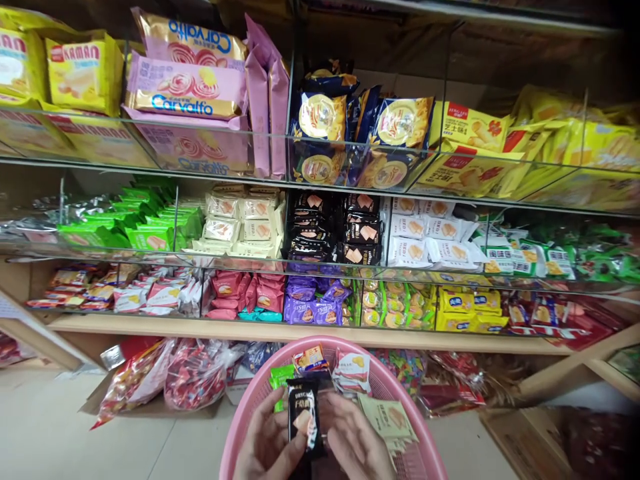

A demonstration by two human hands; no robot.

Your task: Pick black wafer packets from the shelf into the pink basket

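Observation:
A small black snack packet stands upright between both my hands, just above a pink plastic basket at the bottom of the view. My left hand grips the packet's left edge. My right hand holds its right side. Inside the basket lie a green packet, an orange and white packet, a white packet and a pale cream packet.
Glass-fronted shelves in front hold rows of snacks: pink Carvalfo boxes, yellow boxes, blue biscuit bags, green, cream, black and white packets. Bags of red sweets sit in a box on the tiled floor, left of the basket.

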